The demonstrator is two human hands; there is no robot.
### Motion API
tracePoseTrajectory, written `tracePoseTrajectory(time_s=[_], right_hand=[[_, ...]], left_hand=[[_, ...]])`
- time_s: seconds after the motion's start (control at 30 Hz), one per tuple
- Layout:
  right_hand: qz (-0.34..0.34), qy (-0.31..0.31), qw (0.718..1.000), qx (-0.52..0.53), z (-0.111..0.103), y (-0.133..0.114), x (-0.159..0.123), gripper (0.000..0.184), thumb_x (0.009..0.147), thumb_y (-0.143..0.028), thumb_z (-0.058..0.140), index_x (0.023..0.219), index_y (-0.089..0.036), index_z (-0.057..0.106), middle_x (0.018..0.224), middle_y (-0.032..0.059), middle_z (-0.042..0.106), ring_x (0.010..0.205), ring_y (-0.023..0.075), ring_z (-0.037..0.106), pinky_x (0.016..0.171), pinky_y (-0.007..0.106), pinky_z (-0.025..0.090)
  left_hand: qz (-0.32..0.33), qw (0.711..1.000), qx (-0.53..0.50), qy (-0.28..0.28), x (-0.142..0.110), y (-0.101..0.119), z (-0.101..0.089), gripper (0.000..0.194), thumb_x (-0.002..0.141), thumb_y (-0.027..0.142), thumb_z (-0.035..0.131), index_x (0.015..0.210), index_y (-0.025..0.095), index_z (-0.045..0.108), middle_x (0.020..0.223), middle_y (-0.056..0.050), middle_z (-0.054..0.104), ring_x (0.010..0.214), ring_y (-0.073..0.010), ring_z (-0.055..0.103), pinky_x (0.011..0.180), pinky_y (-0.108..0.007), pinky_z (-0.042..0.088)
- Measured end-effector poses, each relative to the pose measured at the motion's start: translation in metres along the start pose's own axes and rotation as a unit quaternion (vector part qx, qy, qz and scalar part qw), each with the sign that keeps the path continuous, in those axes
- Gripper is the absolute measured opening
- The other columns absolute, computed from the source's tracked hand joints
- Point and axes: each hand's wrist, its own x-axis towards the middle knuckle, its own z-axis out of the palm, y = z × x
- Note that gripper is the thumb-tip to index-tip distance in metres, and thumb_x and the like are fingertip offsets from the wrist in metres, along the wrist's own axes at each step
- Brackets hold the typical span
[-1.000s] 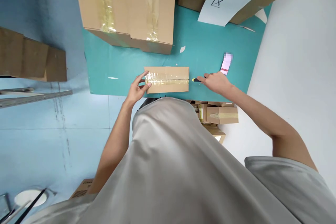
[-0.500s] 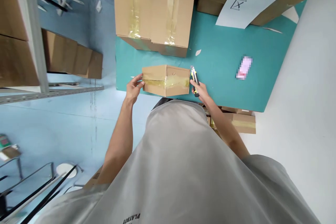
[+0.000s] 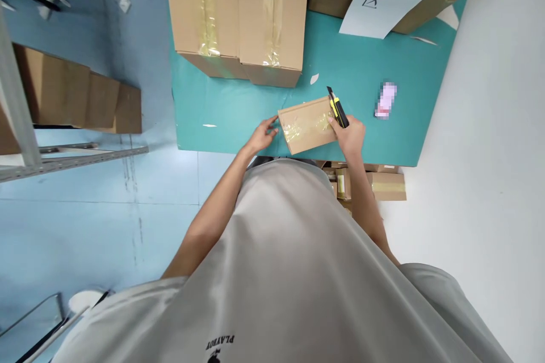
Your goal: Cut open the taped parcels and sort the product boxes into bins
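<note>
Head view: small box [image 3: 310, 125] at the near part of the desk [image 3: 230, 105], skewed, its right end lying farther off than its left. Cannot tell whether it rests flat or is slightly lifted. Right hand [image 3: 350, 136] grasps the knife [image 3: 339, 112], tip pointing far and left, thumb at the box's right end. Left hand [image 3: 263, 136] is at the left end, thumb apart from the fingers; gripping or merely touching, cannot tell.

Progress: tape [image 3: 298, 127] lies across the visible face. No flap stands up and no contents show; judged unopened on the sides in view. A slit cannot be made out, and the hidden faces cannot be checked. Judged an early stage: box being handled, interior unexposed. Two big boxes [image 3: 272, 5], far left on the desk, are also taped, apart from both hands.
</note>
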Motion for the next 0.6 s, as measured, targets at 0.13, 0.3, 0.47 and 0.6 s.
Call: tracePoseTrajectory(time_s=[0.13,0.3,0.47,0.6], right_hand=[[-0.024,0.02,0.998,-0.054,0.004,-0.001,-0.002,0.048,0.105,-0.064,0.069,0.105,-0.017,0.082,0.105,0.0146,0.082,0.101,0.0316,0.077,0.095,0.042,0.062],[-0.067,0.082,0.994,-0.003,-0.001,-0.016,-0.05,0.065,0.117,-0.066,0.04,0.148,-0.019,0.072,0.132,0.0165,0.081,0.117,0.0307,0.08,0.105,0.045,0.064],[-0.087,0.001,0.996,-0.005,0.009,-0.041,-0.124,0.059,0.118,-0.059,0.045,0.154,-0.02,0.07,0.144,0.0162,0.081,0.129,0.0317,0.08,0.11,0.043,0.064],[-0.077,-0.04,0.996,-0.036,0.022,-0.053,-0.151,0.052,0.118,-0.05,0.05,0.154,-0.021,0.072,0.146,0.0145,0.081,0.131,0.032,0.081,0.111,0.043,0.065]], left_hand=[[0.01,0.999,-0.041,0.008,-0.001,0.056,-0.029,0.054,0.109,0.06,0.06,0.143,0.022,0.078,0.147,-0.014,0.076,0.136,-0.0313,0.072,0.116,-0.051,0.062],[-0.007,1.0,0.018,-0.014,0.009,0.105,-0.038,0.045,0.09,0.05,0.086,0.122,0.019,0.083,0.124,-0.011,0.081,0.114,-0.0271,0.077,0.1,-0.041,0.068],[-0.036,0.999,0.021,-0.027,0.015,0.112,-0.036,0.042,0.086,0.045,0.088,0.117,0.018,0.084,0.112,-0.009,0.082,0.108,-0.0257,0.077,0.094,-0.038,0.069],[-0.029,0.998,0.043,-0.019,0.014,0.113,-0.036,0.04,0.085,0.046,0.089,0.113,0.018,0.083,0.111,-0.008,0.082,0.107,-0.0257,0.077,0.093,-0.037,0.068]])
